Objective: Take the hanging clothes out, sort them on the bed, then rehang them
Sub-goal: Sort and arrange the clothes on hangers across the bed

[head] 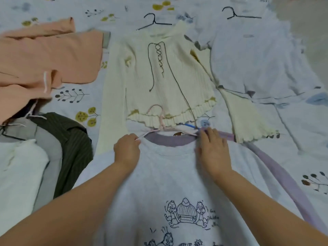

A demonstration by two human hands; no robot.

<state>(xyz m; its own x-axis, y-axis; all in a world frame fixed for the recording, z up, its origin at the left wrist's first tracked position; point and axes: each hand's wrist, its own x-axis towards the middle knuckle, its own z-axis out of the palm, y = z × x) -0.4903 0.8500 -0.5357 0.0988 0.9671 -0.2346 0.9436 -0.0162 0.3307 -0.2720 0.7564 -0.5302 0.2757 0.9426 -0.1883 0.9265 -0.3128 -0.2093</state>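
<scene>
I see the grey sweatshirt (170,174) lying flat on the bed (99,13), close to me, with a pink hanger (160,119) poking out of its purple neck. My left hand (126,150) pinches the hanger's arm at the collar. My right hand (212,150) presses flat on the other shoulder, fingers spread. Just past the hanger lies the cream sweater (159,77), its hem touching the hook. A peach top (44,55) crowds the left edge.
</scene>
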